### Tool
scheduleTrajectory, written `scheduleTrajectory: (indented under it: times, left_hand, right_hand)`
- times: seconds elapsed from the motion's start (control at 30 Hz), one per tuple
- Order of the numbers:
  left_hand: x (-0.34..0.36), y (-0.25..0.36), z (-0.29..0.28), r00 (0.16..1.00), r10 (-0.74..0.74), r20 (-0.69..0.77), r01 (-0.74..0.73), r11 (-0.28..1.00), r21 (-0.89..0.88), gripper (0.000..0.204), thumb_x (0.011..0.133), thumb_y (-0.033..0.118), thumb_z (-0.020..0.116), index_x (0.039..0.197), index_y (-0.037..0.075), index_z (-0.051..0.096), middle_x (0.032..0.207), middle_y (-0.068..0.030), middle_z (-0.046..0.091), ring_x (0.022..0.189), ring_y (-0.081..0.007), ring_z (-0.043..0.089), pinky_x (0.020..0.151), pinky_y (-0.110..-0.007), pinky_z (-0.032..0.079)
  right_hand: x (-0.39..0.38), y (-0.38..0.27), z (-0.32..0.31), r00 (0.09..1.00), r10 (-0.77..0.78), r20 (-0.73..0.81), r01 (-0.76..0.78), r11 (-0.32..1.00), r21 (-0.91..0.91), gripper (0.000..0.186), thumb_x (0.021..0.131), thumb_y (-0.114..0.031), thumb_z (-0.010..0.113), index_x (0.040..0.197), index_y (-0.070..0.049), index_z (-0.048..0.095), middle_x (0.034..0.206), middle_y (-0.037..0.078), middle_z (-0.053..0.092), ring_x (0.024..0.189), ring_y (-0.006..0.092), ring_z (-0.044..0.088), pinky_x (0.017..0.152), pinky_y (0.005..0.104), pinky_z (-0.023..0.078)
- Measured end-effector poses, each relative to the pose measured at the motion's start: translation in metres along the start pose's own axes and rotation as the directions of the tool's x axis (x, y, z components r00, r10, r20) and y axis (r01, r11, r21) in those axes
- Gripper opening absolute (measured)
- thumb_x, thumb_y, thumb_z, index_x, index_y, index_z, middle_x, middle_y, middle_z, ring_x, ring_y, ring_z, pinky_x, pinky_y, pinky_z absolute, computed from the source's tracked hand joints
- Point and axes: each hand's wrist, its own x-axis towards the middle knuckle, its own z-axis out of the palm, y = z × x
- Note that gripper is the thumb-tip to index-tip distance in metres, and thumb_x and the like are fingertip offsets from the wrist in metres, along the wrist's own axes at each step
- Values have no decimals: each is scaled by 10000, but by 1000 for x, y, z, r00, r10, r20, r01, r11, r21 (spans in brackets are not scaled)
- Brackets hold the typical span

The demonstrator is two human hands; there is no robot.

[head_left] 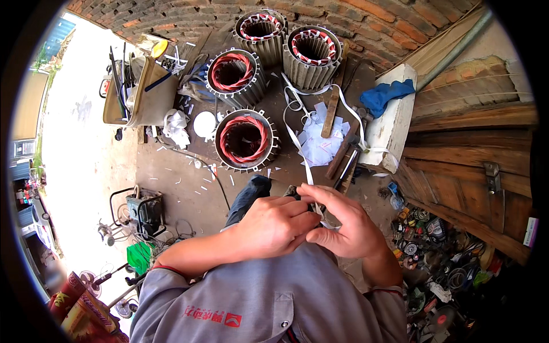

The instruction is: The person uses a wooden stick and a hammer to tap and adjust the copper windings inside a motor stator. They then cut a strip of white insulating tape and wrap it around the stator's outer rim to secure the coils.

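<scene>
In front of my chest, my left hand (275, 224) is closed, its fingers curled on a narrow white ribbon (310, 171). Close beside it is my right hand (346, 220), fingers stretched out and thumb apart, with the ribbon passing between the two hands. From there the ribbon runs up to the bench and loops over it. Nearest on the bench stands a motor stator (266, 151) with red windings inside its ring. Scissors (309, 118) lie by a pile of white paper pieces (320, 140), with a wooden strip (330, 119) across the pile.
More stators (266, 86) stand farther back, near the brick wall (366, 23). At left is a cream bin (157, 103); at right, a white block (383, 134) bears a blue cloth (386, 98). A black-framed machine (146, 211) and heaped scrap parts (434, 251) occupy the floor.
</scene>
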Motion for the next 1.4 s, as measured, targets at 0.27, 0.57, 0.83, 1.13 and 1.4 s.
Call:
scheduleTrajectory:
  times: [0.27, 0.57, 0.83, 1.13, 1.4]
  left_hand:
    - [-18, -75, -36, 986, 165, 1, -165, 986, -19, 202, 705, 112, 751, 899, 79, 706, 672, 14, 501, 550, -148, 486, 468, -301, 408]
    - [-53, -135, -69, 999, -44, 24, 50, 901, -432, 161, 768, 105, 764, 915, 63, 713, 818, -31, 581, 736, -175, 572, 608, -319, 475]
    - [-74, -129, -66, 628, -614, 478, 279, -395, -875, 190, 922, 44, 618, 1106, 9, 591, 910, -126, 687, 784, -177, 692, 718, -268, 567]
    - [-93, -102, -42, 628, -737, 250, 260, -104, -960, 75, 940, 75, 604, 930, 10, 567, 921, -154, 696, 808, -191, 704, 688, -269, 581]
    - [-102, -108, -22, 566, -718, 405, 273, -300, -914, 115, 956, 123, 596, 959, 12, 566, 916, -104, 686, 830, -152, 679, 726, -267, 551]
  right_hand:
    - [10, 13, 39, 816, 573, -81, -550, 811, 198, 83, 841, -45, 710, 832, 28, 672, 733, 33, 638, 655, 55, 568, 573, 224, 457]
    - [53, 11, 75, 962, 128, -240, -200, 932, -302, 121, 741, -19, 706, 794, -84, 619, 669, 13, 572, 589, 192, 530, 680, 326, 418]
    - [70, 19, 104, 954, -79, -288, -22, 943, -331, 160, 743, -14, 719, 858, -47, 612, 727, 34, 588, 606, 194, 541, 650, 350, 460]
    - [59, 23, 104, 968, 143, -207, -143, 990, 16, 151, 782, 16, 708, 901, 4, 616, 766, 100, 626, 623, 228, 580, 573, 320, 465]
    - [73, 27, 68, 929, 369, -33, -370, 929, -29, 57, 838, -7, 673, 829, 7, 618, 739, 74, 622, 597, 111, 538, 533, 239, 398]
